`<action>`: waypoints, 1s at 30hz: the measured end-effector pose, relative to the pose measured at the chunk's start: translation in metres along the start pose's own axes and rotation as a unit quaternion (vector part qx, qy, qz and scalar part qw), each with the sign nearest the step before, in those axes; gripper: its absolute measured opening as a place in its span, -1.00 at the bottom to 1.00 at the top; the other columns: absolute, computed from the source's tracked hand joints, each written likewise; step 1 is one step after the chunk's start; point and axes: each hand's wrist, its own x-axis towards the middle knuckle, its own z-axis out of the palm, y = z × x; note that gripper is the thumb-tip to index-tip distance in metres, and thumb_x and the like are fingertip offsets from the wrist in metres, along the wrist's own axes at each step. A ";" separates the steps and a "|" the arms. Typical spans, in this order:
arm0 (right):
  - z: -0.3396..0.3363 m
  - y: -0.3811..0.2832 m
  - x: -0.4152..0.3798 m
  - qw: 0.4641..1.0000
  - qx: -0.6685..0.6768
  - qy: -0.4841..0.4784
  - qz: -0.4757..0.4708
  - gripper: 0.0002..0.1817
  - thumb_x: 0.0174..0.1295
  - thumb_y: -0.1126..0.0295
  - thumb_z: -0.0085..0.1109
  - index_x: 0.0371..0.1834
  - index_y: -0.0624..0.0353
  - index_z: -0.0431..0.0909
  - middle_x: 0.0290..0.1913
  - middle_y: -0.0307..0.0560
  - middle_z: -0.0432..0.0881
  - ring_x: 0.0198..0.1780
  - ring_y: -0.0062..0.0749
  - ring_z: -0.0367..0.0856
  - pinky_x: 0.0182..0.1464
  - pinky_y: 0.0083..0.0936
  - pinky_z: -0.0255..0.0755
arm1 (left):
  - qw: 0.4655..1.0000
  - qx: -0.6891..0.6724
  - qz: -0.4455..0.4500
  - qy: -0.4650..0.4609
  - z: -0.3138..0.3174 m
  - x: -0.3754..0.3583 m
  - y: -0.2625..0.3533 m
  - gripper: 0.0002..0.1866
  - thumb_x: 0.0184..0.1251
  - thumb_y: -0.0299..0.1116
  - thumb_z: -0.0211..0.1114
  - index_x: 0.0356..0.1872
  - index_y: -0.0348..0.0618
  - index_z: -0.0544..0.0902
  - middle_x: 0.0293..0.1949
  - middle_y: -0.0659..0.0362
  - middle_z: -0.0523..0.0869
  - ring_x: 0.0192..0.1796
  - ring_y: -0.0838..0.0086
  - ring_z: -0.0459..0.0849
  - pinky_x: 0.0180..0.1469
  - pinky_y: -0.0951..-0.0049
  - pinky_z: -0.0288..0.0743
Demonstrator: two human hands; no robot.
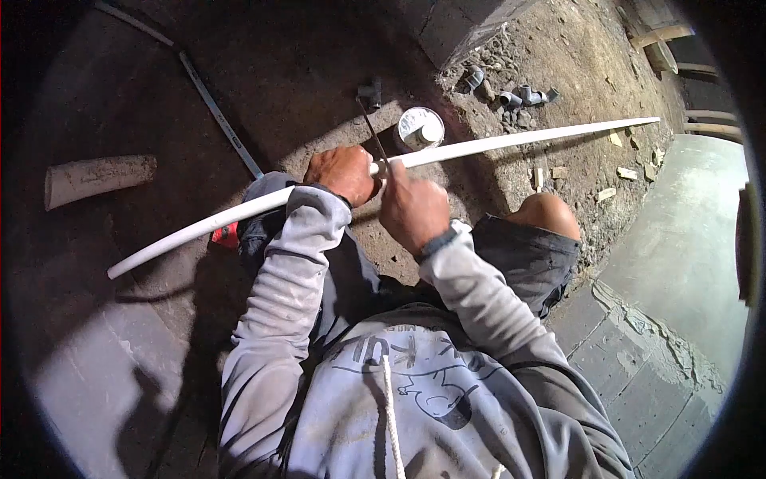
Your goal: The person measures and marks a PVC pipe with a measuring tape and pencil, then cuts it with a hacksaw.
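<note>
A long white plastic pipe (511, 142) runs crosswise in front of me, over my left thigh. My left hand (345, 174) is wrapped round it near its middle. Right beside it, my right hand (413, 206) is closed on the near end of a thin dark saw blade (372, 128). The blade crosses the pipe just right of my left hand and points away from me. Just beyond the pipe stands a white tub (420, 128) with a smaller round white piece on top. A grey tee fitting (371, 93) lies past the blade's tip.
Several grey pipe fittings (528, 96) lie among rubble at upper right. A wide dusty pipe piece (100, 180) rests on the left, near a long thin strip (215, 112). Something red (226, 235) shows by my left leg. A grey block wall (630, 375) is at lower right.
</note>
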 end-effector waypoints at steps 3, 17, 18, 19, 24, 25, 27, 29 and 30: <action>-0.014 0.000 -0.046 0.999 -0.032 -0.039 0.010 -0.78 0.09 0.40 0.03 -0.22 0.19 0.31 -0.69 0.06 0.54 -0.61 -0.04 0.60 -0.55 -0.14 0.45 | 0.998 -0.013 -0.025 -0.049 -0.017 -0.010 0.007 -0.63 0.01 -0.06 0.35 -0.25 -0.10 0.72 -0.23 -0.03 0.72 -0.10 0.14 0.69 -0.03 0.20 0.54; 0.004 0.003 -0.002 0.996 -0.068 0.018 -0.048 -0.76 0.08 0.41 0.01 -0.16 0.14 0.33 -0.68 -0.05 0.53 -0.63 -0.10 0.59 -0.60 -0.26 0.43 | 0.993 -0.063 0.012 -0.098 -0.012 0.013 -0.009 -0.51 -0.06 0.01 0.40 -0.30 -0.26 0.69 -0.29 -0.16 0.68 -0.18 0.04 0.68 -0.14 0.21 0.52; 0.008 0.006 -0.001 0.996 -0.069 0.016 -0.048 -0.76 0.08 0.41 0.01 -0.16 0.14 0.33 -0.68 -0.05 0.53 -0.63 -0.10 0.59 -0.60 -0.26 0.43 | 0.993 -0.065 0.012 -0.100 -0.005 0.019 -0.012 -0.51 -0.06 0.01 0.40 -0.30 -0.26 0.69 -0.29 -0.16 0.68 -0.18 0.04 0.68 -0.14 0.21 0.52; 0.009 0.004 -0.002 0.998 -0.050 0.017 -0.040 -0.76 0.08 0.41 0.01 -0.16 0.14 0.33 -0.66 -0.05 0.55 -0.63 -0.11 0.59 -0.60 -0.26 0.43 | 0.993 -0.061 0.013 -0.099 -0.005 0.018 -0.011 -0.52 -0.05 0.01 0.39 -0.31 -0.27 0.69 -0.30 -0.16 0.68 -0.19 0.04 0.68 -0.15 0.21 0.52; -0.005 0.001 -0.053 0.998 -0.055 0.015 -0.026 -0.81 0.10 0.40 0.01 -0.21 0.12 0.35 -0.65 -0.04 0.57 -0.66 -0.15 0.58 -0.62 -0.19 0.42 | 0.982 -0.084 -0.001 -0.167 -0.020 0.010 -0.014 -0.38 -0.10 0.17 0.40 -0.22 -0.22 0.68 -0.21 -0.06 0.70 -0.11 0.13 0.68 -0.07 0.27 0.52; -0.007 -0.001 -0.040 0.997 -0.066 0.020 -0.035 -0.83 0.11 0.40 0.00 -0.22 0.12 0.35 -0.65 -0.05 0.57 -0.66 -0.16 0.58 -0.62 -0.20 0.43 | 0.985 -0.067 0.028 -0.156 -0.022 0.017 -0.017 -0.40 -0.09 0.15 0.40 -0.26 -0.25 0.69 -0.25 -0.08 0.71 -0.16 0.13 0.69 -0.11 0.28 0.52; 0.004 -0.001 0.000 0.996 -0.071 0.031 -0.034 -0.87 0.14 0.41 -0.02 -0.24 0.11 0.35 -0.67 -0.08 0.55 -0.66 -0.18 0.59 -0.62 -0.25 0.44 | 0.983 -0.070 0.057 -0.159 -0.008 0.026 -0.022 -0.48 -0.07 0.07 0.39 -0.34 -0.27 0.69 -0.35 -0.08 0.70 -0.27 0.16 0.68 -0.21 0.27 0.49; 0.007 -0.004 0.004 0.997 -0.050 0.035 -0.038 -0.87 0.15 0.41 -0.04 -0.23 0.09 0.34 -0.66 -0.05 0.55 -0.65 -0.15 0.59 -0.61 -0.27 0.44 | 0.978 -0.090 0.060 -0.177 -0.009 0.028 -0.024 -0.55 -0.03 0.00 0.37 -0.42 -0.29 0.69 -0.45 -0.07 0.69 -0.39 0.21 0.66 -0.32 0.27 0.46; 0.006 -0.001 -0.006 0.999 -0.028 0.028 -0.038 -0.87 0.15 0.41 -0.04 -0.23 0.09 0.34 -0.65 -0.03 0.57 -0.64 -0.13 0.59 -0.60 -0.26 0.45 | 0.973 -0.104 0.047 -0.201 -0.013 0.025 -0.023 -0.53 -0.02 0.02 0.36 -0.41 -0.29 0.69 -0.46 -0.07 0.68 -0.40 0.22 0.65 -0.32 0.27 0.46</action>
